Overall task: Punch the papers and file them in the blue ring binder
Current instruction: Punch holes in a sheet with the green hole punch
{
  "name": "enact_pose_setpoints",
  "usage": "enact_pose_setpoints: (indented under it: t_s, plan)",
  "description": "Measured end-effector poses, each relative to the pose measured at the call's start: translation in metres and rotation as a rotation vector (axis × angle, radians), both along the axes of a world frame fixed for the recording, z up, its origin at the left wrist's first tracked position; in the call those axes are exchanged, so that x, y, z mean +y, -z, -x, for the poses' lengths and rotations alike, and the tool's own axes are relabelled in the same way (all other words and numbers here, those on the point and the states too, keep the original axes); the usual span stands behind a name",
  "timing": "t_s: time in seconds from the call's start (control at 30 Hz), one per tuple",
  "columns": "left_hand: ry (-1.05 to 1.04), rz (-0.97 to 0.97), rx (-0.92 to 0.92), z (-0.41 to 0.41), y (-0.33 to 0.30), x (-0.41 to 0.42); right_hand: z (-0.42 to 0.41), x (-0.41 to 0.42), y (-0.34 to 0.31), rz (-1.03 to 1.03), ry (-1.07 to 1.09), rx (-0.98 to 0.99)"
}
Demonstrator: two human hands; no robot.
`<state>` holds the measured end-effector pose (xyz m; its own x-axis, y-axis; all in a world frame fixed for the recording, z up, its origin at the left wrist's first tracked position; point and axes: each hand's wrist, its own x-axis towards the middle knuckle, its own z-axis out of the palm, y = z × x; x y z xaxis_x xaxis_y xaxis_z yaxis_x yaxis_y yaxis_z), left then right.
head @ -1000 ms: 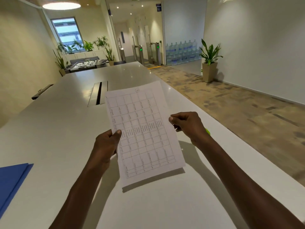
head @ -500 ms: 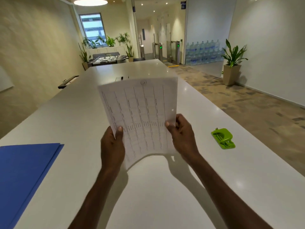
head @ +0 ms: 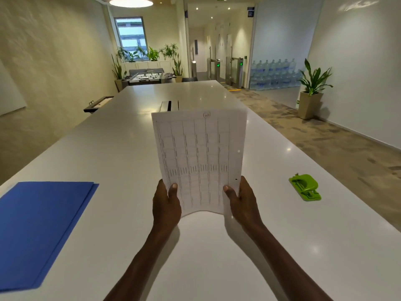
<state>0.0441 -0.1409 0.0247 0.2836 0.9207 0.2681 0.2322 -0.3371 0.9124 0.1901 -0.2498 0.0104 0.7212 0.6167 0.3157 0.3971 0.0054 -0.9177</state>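
Head view: the white table filled the frame, with bare room around everything. Our blue binder lay closed at lower left, beside the near edge. At centre we held the papers upright, probably to square them; punched holes showed near their right edge. Left hand and right hand pinched the bottom corners. The green punch sat at right.

A long white table carries a blue binder and a green hole punch.
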Motion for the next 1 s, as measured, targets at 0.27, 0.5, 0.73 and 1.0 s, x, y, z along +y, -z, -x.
enact_pose_setpoints:
  t_s: [0.27,0.5,0.73,1.0]
  plan:
    - [0.043,0.160,0.234,0.019,-0.003,0.015,0.008,0.000,0.001,0.219,0.011,0.072]
    - [0.006,0.267,0.373,0.036,0.030,0.022,0.030,0.004,0.028,0.511,0.007,0.074]
    - [-0.055,0.160,0.487,0.045,0.038,0.020,0.040,0.009,0.030,0.675,0.057,-0.115]
    - [-0.053,0.102,0.643,0.053,0.036,0.021,0.048,0.011,0.032,0.701,0.070,-0.113]
